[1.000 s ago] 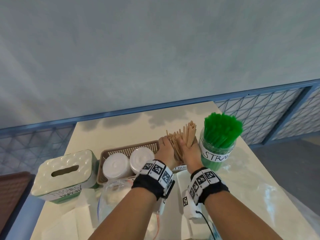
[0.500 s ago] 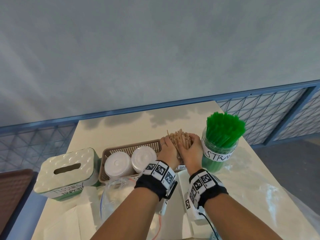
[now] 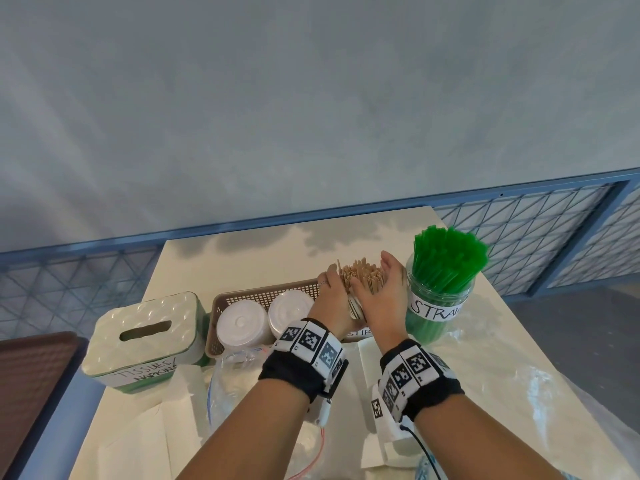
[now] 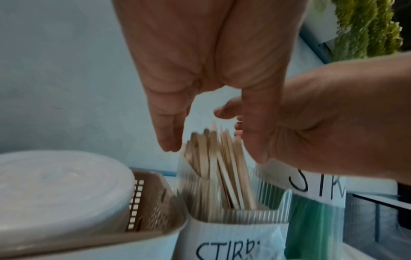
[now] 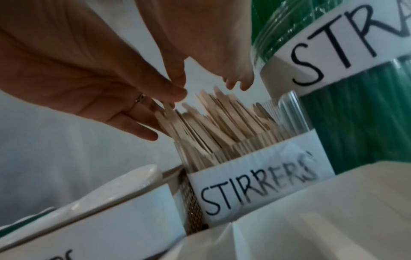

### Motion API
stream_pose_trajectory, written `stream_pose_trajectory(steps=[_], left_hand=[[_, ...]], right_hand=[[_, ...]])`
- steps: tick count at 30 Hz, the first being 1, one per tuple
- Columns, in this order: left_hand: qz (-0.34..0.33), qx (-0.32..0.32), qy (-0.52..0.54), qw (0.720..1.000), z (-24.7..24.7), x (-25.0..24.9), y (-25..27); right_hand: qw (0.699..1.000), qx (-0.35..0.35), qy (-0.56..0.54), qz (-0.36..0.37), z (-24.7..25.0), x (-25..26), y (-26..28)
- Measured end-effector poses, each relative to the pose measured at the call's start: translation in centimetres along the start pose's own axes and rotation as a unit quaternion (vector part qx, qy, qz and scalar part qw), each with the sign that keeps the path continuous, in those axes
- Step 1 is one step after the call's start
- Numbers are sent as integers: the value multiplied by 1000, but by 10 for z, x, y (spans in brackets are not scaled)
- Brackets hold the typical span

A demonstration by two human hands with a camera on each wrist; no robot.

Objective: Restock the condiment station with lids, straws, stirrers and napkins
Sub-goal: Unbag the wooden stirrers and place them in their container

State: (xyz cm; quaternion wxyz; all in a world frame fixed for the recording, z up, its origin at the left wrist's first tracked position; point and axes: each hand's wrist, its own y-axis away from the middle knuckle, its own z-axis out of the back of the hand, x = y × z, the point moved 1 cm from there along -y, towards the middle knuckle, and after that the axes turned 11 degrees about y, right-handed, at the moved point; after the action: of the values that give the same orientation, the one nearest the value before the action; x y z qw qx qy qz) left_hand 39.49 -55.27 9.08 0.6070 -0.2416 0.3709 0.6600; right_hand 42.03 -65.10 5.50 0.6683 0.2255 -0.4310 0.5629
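Both hands, the left hand and right hand, cup with relaxed, straight fingers around the pale wooden stirrers standing in their clear ribbed labelled cup on the surface, so restocking stirrers looks nearly done, and next comes tidying strays.

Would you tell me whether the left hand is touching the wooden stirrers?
Touching: in the right wrist view, the left hand's fingers rest against the stirrers.

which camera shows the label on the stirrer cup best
The right wrist view: the label faces it and reads STIRRERS in full. The left wrist view cuts it off at STIRR; the head view shows only a sliver between the wrists.
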Motion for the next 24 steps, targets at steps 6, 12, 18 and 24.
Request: stream_pose_trajectory(steps=[6,12,18,24], left_hand=[[-50,-53,58,996,41,-5,47],[-69,-218,72,971,88,21,102],[124,-132,-18,983,79,83,136],[197,-63,-10,978,60,111,145]], right_hand=[[994,-33,-97,36,24,27,35],[963,215,-124,105,24,62,117],[913,387,75,109,-15,39,174],[867,433,217,117,-28,17,194]])
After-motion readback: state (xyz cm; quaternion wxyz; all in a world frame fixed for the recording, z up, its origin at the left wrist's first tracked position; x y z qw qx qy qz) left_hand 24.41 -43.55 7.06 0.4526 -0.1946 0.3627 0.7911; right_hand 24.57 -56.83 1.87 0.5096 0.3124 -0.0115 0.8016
